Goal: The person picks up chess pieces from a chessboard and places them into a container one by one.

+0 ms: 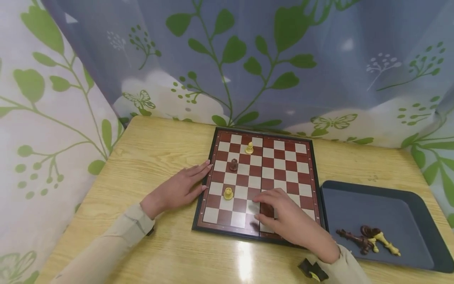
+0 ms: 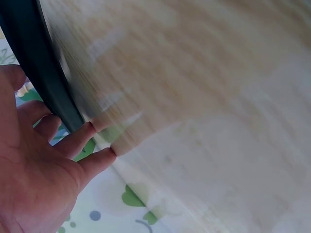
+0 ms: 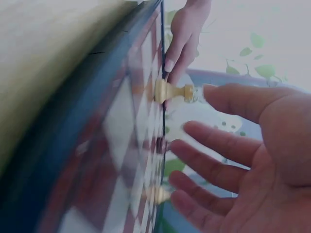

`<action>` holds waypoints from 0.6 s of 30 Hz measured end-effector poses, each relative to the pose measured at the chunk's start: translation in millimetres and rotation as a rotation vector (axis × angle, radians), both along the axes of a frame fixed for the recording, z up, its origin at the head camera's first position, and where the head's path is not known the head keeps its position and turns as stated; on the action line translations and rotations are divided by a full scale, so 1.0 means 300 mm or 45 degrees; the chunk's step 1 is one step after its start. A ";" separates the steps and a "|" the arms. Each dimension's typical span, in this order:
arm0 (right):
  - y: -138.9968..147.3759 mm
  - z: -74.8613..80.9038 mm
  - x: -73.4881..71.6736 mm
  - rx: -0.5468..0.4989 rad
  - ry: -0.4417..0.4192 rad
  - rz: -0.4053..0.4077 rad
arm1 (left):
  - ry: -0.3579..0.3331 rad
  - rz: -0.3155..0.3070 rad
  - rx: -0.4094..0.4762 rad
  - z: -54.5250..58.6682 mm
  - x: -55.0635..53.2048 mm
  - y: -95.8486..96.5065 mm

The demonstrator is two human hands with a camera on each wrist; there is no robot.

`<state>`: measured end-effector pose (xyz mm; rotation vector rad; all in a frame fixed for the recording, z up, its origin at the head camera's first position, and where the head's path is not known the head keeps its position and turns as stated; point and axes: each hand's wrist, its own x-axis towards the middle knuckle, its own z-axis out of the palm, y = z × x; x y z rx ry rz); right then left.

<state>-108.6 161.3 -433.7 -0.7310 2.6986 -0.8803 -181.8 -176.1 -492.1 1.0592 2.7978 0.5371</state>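
Note:
A red-and-white chessboard point(image 1: 267, 183) with a dark rim lies on the wooden table. On its left half stand a gold pawn point(image 1: 249, 148), a dark brown chess piece point(image 1: 233, 165) and a gold chess piece with a crown-like top point(image 1: 228, 193). My left hand point(image 1: 181, 189) rests beside the board, its fingertips at the left rim; the left wrist view shows its fingers point(image 2: 73, 143) spread on the tabletop. Over the near middle of the board hovers my right hand point(image 1: 287, 219), thumb and fingers apart, with nothing between them. The crowned piece point(image 3: 170, 92) overlaps its thumb tip in the right wrist view.
Right of the board, close to its rim, sits a dark grey tray point(image 1: 376, 201) with several brown and gold chess pieces point(image 1: 369, 238) lying in its near left part. A patterned curtain point(image 1: 248, 59) hangs behind the table. Wood surface point(image 1: 159, 142) stretches left of the board.

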 end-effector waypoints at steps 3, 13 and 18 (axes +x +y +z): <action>-0.048 0.001 -0.033 0.035 -0.015 0.028 | -0.007 0.007 -0.018 -0.001 0.003 -0.004; -0.163 -0.029 -0.115 -0.037 -0.101 0.042 | -0.030 0.024 -0.031 0.004 -0.001 0.001; -0.195 -0.045 -0.126 -0.118 -0.096 0.043 | -0.036 0.035 -0.027 0.003 0.003 0.006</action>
